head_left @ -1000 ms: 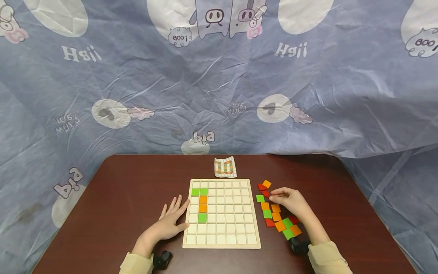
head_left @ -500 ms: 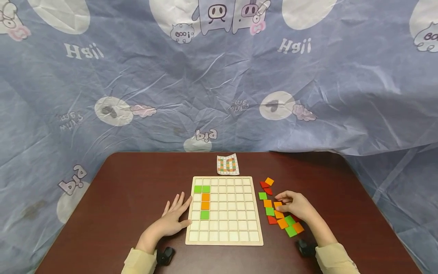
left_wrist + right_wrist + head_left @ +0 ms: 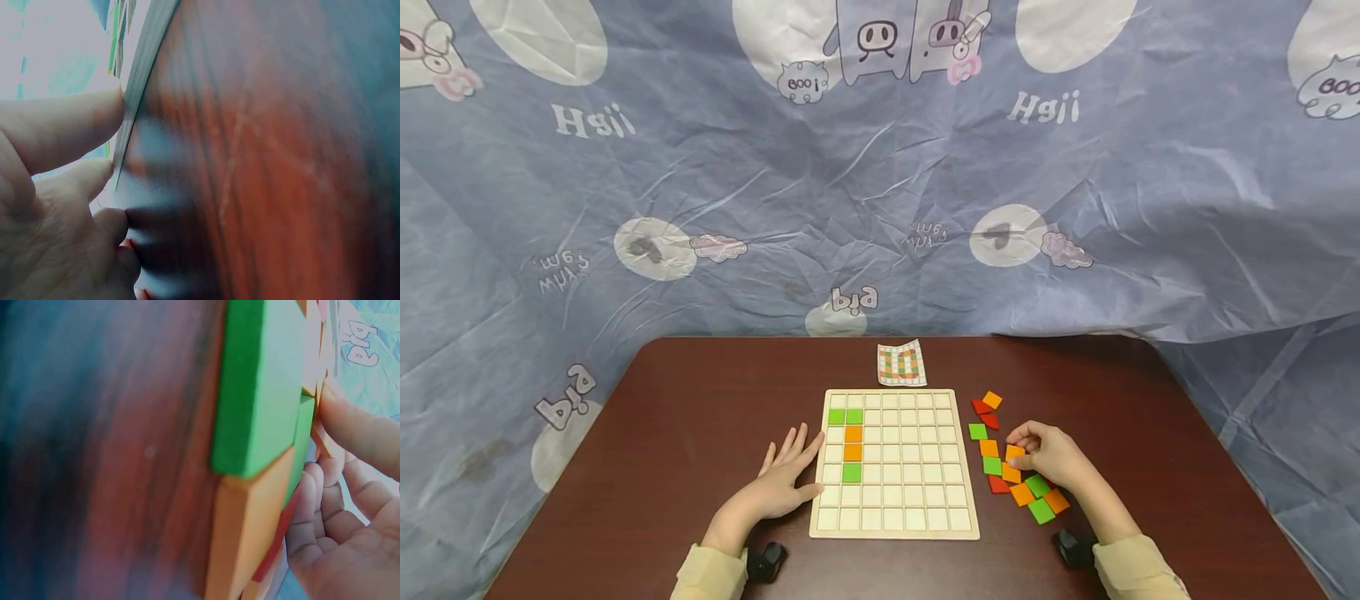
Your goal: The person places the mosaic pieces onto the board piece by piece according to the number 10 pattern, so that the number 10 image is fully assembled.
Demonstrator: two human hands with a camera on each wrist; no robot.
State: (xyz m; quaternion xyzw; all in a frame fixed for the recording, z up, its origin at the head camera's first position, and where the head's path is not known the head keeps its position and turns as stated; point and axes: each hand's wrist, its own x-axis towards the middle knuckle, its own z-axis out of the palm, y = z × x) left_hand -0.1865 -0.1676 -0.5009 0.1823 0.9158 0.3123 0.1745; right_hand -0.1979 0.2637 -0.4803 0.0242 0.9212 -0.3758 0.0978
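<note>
At the left edge of the pale grid board (image 3: 895, 534), my left hand (image 3: 778, 487) rests with fingers spread, its fingertips and thumb on the rim. Green tiles and orange tiles (image 3: 853, 452) fill several cells in the board's left columns. My right hand (image 3: 1051, 457) is over the loose tiles right of the board, pinching an orange square tile (image 3: 1015, 452) between thumb and fingers. That orange tile (image 3: 322, 440) shows tilted at the fingertips in the right wrist view. Close by lie another orange tile (image 3: 1011, 472) and a green tile (image 3: 992, 466).
More loose tiles lie around, including red pieces (image 3: 989, 421), an orange square (image 3: 992, 401) and a green square (image 3: 1042, 511). Beyond the board is a creased paper (image 3: 902, 363) printed with a coloured grid. A patterned cloth (image 3: 880, 167) hangs behind the dark table (image 3: 737, 375).
My right hand has moved from beside the red pieces down to the orange tiles, and its thumb and fingers have closed on one. My left hand stays at the board's edge.
</note>
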